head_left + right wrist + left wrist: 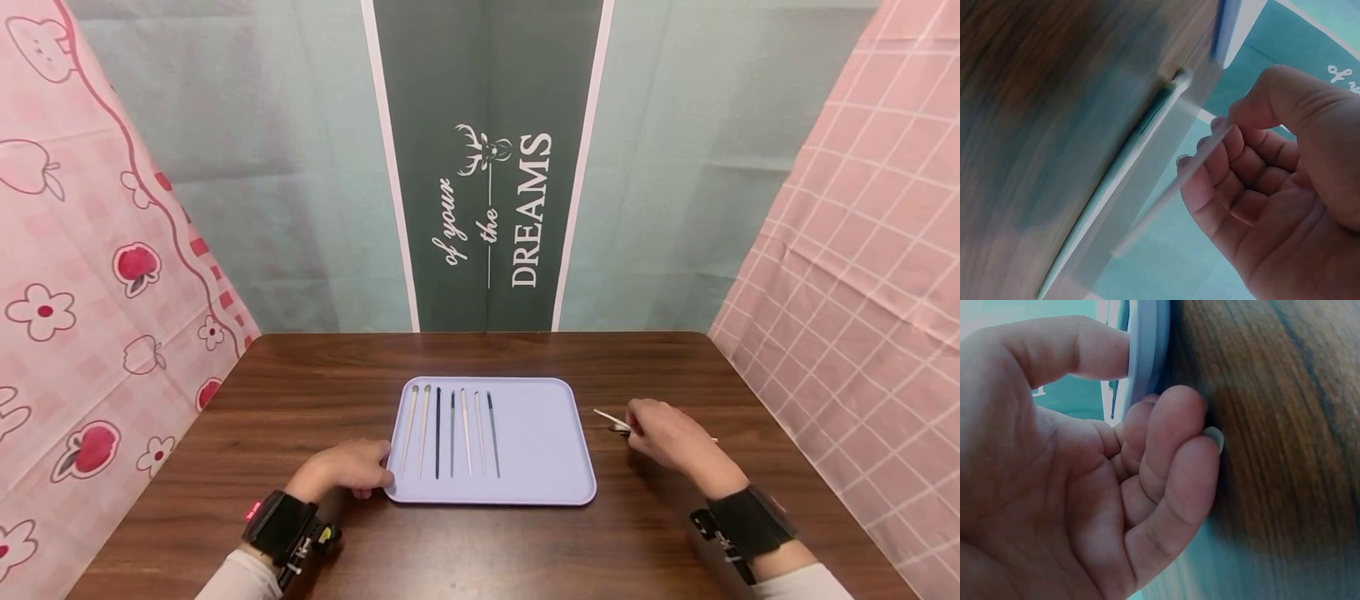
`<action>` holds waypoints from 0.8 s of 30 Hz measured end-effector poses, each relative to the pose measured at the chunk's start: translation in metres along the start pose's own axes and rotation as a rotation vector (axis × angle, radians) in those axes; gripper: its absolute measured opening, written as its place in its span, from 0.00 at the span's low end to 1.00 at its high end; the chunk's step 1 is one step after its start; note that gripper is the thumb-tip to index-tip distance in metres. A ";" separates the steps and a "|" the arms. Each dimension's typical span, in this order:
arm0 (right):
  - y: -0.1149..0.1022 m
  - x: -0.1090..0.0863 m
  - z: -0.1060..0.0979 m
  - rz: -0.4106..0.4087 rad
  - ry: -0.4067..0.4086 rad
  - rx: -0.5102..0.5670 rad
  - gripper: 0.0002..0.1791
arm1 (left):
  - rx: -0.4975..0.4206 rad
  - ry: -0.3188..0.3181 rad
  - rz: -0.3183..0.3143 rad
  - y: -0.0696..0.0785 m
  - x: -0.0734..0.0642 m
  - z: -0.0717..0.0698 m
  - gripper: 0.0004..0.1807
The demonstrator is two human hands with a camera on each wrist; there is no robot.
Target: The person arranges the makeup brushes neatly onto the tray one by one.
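A pale lilac tray (536,433) lies on the table, with several slim brushes (451,433) side by side over its left and middle part, some pale, some dark. My left hand (356,467) grips the tray's left edge; the left wrist view has the thumb (1100,356) against the rim and the other fingers curled beside it. To the right of the tray, my right hand (667,433) pinches a thin pale brush (1172,187) between thumb and fingertips. Below that hand another brush (1110,181) lies on the wood; in the head view the hand covers most of it.
The dark wooden table (480,550) reaches back to a green curtain (487,308) with white lettering. Pink patterned cloths hang along the left (112,333) and right (847,292) sides. Each wrist wears a black strap with a small camera.
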State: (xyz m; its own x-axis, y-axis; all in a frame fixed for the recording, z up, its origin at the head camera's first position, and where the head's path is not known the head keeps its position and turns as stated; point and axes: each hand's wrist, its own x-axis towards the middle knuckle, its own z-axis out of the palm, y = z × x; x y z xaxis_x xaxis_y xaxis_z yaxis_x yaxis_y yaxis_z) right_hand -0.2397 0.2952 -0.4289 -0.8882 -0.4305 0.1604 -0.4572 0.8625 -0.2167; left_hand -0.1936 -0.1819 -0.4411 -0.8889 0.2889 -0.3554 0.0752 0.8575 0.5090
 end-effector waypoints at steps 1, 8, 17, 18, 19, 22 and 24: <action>-0.002 0.001 0.000 0.006 -0.003 0.002 0.11 | 0.000 0.000 -0.002 0.000 0.000 0.000 0.08; -0.014 0.011 0.002 -0.025 -0.022 -0.005 0.07 | 0.002 0.001 -0.003 0.000 -0.001 0.000 0.08; -0.034 0.027 0.005 -0.001 -0.034 0.004 0.05 | 0.014 -0.007 -0.007 -0.001 0.000 0.000 0.08; -0.036 0.030 0.005 0.008 -0.040 0.010 0.04 | 0.015 -0.008 -0.008 -0.001 0.000 0.000 0.08; -0.039 0.032 0.006 0.019 -0.048 0.018 0.04 | 0.016 -0.008 -0.009 -0.001 0.000 0.000 0.08; -0.046 0.038 0.006 0.046 -0.067 0.048 0.04 | 0.016 -0.009 -0.008 -0.001 0.000 0.000 0.08; -0.051 0.041 0.007 0.056 -0.070 0.064 0.04 | 0.015 -0.009 -0.007 0.000 0.000 0.000 0.08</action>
State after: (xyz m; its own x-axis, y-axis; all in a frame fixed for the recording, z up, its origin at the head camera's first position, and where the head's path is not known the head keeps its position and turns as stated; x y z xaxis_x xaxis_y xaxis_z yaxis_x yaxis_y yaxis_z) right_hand -0.2533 0.2314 -0.4181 -0.9123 -0.4018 0.0788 -0.4069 0.8680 -0.2847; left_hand -0.1937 -0.1822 -0.4412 -0.8853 0.2871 -0.3659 0.0764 0.8658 0.4945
